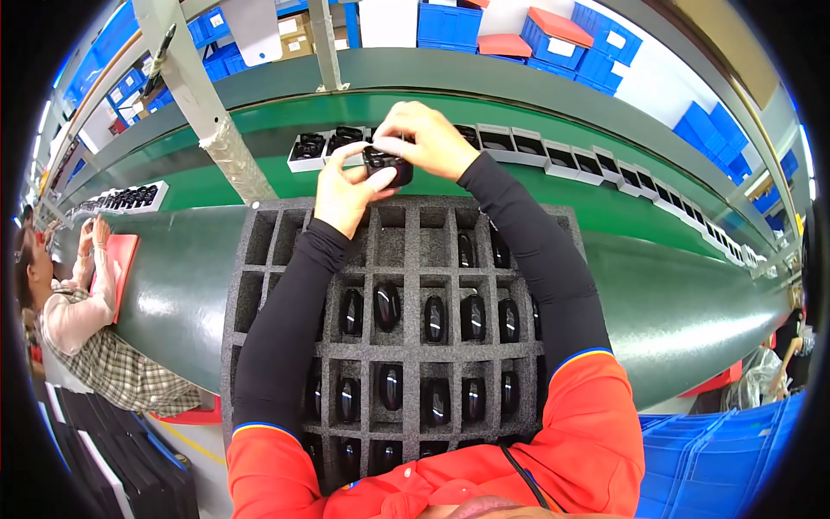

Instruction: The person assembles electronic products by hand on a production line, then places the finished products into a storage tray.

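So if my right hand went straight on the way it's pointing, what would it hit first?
Your right hand would likely meet the glossy black item first, which its fingers seem to touch; past that comes your left hand, though depth is hard to judge.

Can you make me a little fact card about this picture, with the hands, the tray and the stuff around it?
Left hand: holding a shiny black piece
Right hand: on the same piece
Tray: grey foam tray, glossy black parts in many slots
Past the tray: small white boxes in a row on a green surface
Far left: another person
Background: blue bins
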Demonstrator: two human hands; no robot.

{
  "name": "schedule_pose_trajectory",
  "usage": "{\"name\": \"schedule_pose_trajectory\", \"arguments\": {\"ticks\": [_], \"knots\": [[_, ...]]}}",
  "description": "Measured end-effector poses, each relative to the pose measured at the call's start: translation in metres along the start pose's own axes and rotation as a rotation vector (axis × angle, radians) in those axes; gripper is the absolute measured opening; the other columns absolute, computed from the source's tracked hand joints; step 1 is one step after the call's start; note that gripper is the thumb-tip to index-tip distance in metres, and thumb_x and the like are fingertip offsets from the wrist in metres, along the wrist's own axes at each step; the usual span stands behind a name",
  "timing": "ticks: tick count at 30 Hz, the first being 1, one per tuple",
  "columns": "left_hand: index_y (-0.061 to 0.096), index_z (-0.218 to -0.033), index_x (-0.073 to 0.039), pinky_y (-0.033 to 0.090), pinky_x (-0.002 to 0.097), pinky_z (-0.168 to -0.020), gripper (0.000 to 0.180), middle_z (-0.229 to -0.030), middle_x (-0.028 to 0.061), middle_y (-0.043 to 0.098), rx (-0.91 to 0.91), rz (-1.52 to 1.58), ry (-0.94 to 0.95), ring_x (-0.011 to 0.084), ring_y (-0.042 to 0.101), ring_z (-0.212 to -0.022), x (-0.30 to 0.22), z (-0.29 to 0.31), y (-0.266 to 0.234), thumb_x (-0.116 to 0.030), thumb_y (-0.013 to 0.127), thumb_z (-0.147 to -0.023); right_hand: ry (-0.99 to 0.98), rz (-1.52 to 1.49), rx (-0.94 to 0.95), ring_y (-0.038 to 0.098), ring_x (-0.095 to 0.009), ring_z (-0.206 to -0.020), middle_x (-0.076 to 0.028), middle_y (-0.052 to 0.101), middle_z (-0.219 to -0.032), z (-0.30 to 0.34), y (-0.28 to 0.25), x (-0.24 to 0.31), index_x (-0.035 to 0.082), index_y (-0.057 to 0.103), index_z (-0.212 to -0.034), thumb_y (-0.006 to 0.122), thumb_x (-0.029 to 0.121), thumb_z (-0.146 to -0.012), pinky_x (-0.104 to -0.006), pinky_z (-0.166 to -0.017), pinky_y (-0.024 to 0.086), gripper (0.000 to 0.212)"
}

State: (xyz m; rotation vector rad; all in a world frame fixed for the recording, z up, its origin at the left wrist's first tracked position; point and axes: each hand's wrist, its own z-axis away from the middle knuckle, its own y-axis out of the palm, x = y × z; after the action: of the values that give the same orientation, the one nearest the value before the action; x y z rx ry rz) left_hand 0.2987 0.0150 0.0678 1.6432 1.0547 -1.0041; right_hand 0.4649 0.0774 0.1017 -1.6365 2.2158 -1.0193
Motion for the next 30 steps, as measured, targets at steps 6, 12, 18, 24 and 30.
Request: {"name": "schedule_pose_trajectory", "arguments": {"ticks": [6,12,18,24,30], "knots": [[0.037,-0.119,-0.001,0.056,0.0329,-0.070,0.052,-0.096,0.0194,0.061,0.006,-0.037,0.048,0.0234,0.063,-0.085,-0.005,-0.002,0.004,0.001,0.066,-0.076,0.343,-0.501,0.115,0.055,-0.009,-0.077,-0.003,0.062,-0.082,-0.004,-0.014,0.000,0.007,0.065,-0.098,0.063,0.024,-0.081,-0.0262,-0.069,0.045,0.024],[0.041,-0.121,0.000,0.044,0.0390,-0.091,0.058,-0.120,0.0249,0.050,0.028,-0.796,0.316,0.0353,0.053,-0.108,0.007,0.010,0.028,-0.016,0.070,-0.074,0.481,-0.172,0.106,0.063,-0.019,-0.082,-0.012,0.066,-0.092,0.020,-0.021,-0.075,0.003,0.065,-0.097,0.060,0.023,-0.082,-0.0301,-0.075,0.048,0.026],[0.061,-0.102,-0.011,0.010,0.0548,-0.106,0.035,-0.138,0.0246,0.029,0.619,-1.310,0.216,0.0434,0.019,-0.130,0.041,0.015,0.064,-0.034,0.060,-0.075,0.828,0.513,-0.165,0.060,-0.031,-0.083,-0.015,0.065,-0.085,0.087,-0.029,-0.173,0.008,0.067,-0.089,0.060,0.025,-0.077,-0.0390,-0.076,0.047,0.021],[0.062,-0.108,-0.017,0.006,0.0601,-0.104,0.037,-0.144,0.0215,0.017,0.723,-1.347,0.238,0.0454,0.009,-0.132,0.026,0.015,0.069,-0.039,0.058,-0.079,0.964,0.618,0.148,0.057,-0.035,-0.091,-0.015,0.062,-0.100,0.092,-0.028,-0.204,0.011,0.068,-0.094,0.058,0.021,-0.078,-0.0425,-0.083,0.045,0.021],[0.061,-0.087,-0.009,0.011,0.0573,-0.104,0.031,-0.141,0.0122,0.030,0.667,-1.148,0.338,0.0418,0.013,-0.133,0.037,0.018,0.072,-0.032,0.073,-0.069,0.738,0.458,-0.084,0.061,-0.029,-0.090,-0.017,0.063,-0.098,0.064,-0.035,-0.159,0.005,0.064,-0.101,0.057,0.020,-0.078,-0.0352,-0.080,0.047,0.028]]}}
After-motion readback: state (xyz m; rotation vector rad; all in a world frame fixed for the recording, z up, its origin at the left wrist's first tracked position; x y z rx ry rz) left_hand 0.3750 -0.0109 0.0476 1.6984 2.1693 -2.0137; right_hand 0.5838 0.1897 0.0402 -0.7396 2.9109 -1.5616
